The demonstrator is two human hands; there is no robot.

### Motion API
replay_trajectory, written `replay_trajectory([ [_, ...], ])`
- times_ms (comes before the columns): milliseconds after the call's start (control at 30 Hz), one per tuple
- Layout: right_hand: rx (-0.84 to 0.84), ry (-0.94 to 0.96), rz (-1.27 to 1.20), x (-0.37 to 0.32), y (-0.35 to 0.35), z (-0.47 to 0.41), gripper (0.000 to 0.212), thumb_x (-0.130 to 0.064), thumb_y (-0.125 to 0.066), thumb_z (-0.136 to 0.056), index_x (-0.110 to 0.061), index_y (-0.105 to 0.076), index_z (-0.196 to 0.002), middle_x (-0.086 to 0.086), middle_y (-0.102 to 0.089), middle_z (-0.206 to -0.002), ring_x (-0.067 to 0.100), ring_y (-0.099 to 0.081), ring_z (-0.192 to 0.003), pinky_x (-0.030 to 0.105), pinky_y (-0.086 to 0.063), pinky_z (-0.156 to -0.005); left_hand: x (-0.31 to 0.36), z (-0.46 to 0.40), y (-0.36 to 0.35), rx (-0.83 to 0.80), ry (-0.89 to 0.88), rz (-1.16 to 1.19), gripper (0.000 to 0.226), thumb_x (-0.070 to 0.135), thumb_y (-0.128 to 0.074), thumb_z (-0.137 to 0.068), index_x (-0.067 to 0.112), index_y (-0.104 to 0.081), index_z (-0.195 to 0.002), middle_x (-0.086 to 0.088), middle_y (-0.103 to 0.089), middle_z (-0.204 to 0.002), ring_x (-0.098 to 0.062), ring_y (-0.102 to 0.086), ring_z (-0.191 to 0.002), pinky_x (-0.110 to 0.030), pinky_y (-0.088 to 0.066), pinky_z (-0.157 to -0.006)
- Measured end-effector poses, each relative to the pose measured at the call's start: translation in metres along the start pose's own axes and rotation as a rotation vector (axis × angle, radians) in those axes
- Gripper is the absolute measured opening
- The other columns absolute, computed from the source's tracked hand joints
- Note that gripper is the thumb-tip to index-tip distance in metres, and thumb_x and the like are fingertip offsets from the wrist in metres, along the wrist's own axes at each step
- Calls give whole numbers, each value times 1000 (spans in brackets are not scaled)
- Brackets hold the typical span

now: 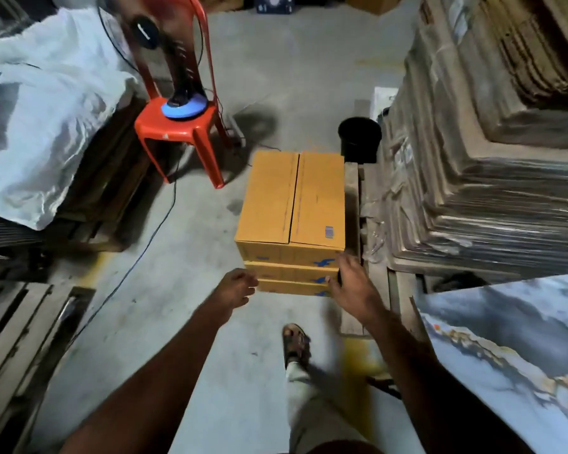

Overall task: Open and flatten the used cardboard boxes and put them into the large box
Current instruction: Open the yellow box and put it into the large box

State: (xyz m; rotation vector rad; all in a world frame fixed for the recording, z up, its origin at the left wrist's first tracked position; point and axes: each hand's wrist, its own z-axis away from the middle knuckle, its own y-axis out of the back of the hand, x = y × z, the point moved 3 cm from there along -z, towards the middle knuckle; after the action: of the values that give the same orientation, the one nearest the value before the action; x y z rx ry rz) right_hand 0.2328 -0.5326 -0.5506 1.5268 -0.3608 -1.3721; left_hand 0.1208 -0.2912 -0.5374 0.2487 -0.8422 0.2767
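Observation:
Three closed yellow-brown cardboard boxes (292,204) with blue marks are stacked on the concrete floor ahead of me. The top box has its flaps shut, with a seam down the middle. My left hand (235,290) hovers just left of the stack's near lower corner, fingers loosely curled and holding nothing. My right hand (353,283) reaches to the stack's near right corner with fingers spread, at or touching the box edge. No large box can be told apart in this view.
A red plastic chair (177,126) carrying a small fan stands to the left of the boxes. A black bucket (359,137) sits behind them. Tall piles of flattened cardboard (479,158) on a wooden pallet fill the right side. White sacks lie at left. A cable crosses the floor.

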Motion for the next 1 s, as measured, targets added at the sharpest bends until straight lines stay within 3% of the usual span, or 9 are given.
replay_trajectory([
  [133, -53, -148, -98, 37, -38, -72, 60, -19, -59, -95, -10, -35, -150, 11, -36, -153, 28, -36, -140, 33, -32, -110, -11, -93, 15, 54, 56, -189, 17, -5, -47, -99, 6, -50, -112, -8, -48, -73, 1, -44, -39, -8, -30, -40],
  [300, -206, -389, -166, 90, -87, -140, 75, -31, -61, -96, -16, -22, -157, 11, -14, -165, 29, -17, -150, 35, -22, -117, -29, -187, 25, 155, 215, -212, 32, -1, -53, -98, 10, -42, -126, -7, -47, -71, 3, -46, -36, -8, -35, -44],
  [400, -214, -518, -217, 124, -112, -171, 86, -46, -63, -85, -16, -24, -156, 12, -25, -161, 32, -26, -146, 40, -24, -118, -25, -237, 20, 249, 326, -193, 47, 11, -57, -99, 4, -38, -141, -12, -56, -104, -6, -63, -79, -14, -42, -67],
  [467, -204, -626, -320, 151, -129, -187, 95, -60, -59, -75, -18, -26, -153, 13, -39, -152, 34, -39, -138, 48, -32, -115, -15, -266, 19, 342, 299, -253, 40, 17, -60, -96, 13, -46, -133, -6, -52, -123, -23, -52, -115, -25, -39, -88],
  [567, -185, -701, -514, 178, -148, -198, 75, -37, -70, -81, -19, -36, -145, 12, -52, -140, 31, -53, -127, 51, -43, -107, -11, -302, 23, 430, 198, -257, 27, 16, -61, -95, 21, -49, -119, 4, -48, -117, -15, -39, -111, -29, -36, -104],
  [633, -107, -677, -584, 158, -134, -206, 55, -25, -71, -84, -27, -44, -131, 14, -55, -138, 31, -54, -127, 53, -41, -110, -9, -316, 27, 372, 243, -214, 38, 15, -58, -96, 10, -44, -131, -1, -48, -126, -13, -42, -113, -26, -35, -97],
  [700, -89, -712, -639, 156, -132, -210, 53, -8, -67, -90, -25, -41, -132, 17, -56, -137, 32, -55, -126, 51, -41, -110, -9, -327, 32, 309, 298, -188, 36, 17, -61, -90, 4, -49, -121, -11, -56, -126, -25, -54, -115, -29, -38, -89],
  [833, -44, -786, -638, 152, -122, -216, 74, -43, -73, -74, -25, -44, -140, 4, -62, -129, 27, -59, -119, 47, -47, -104, -1, -332, 45, 310, 377, -215, 68, 39, -65, -73, 5, -51, -130, -14, -50, -135, -32, -51, -119, -36, -41, -93],
  [1000, 108, -795, -614, 142, -82, -237, 48, -47, -72, -78, -20, -62, -116, -1, -67, -111, 22, -63, -107, 39, -52, -96, 39, -317, 52, 376, 300, -214, 53, 30, -62, -87, 18, -50, -138, -12, -44, -140, -32, -49, -124, -35, -42, -102],
])
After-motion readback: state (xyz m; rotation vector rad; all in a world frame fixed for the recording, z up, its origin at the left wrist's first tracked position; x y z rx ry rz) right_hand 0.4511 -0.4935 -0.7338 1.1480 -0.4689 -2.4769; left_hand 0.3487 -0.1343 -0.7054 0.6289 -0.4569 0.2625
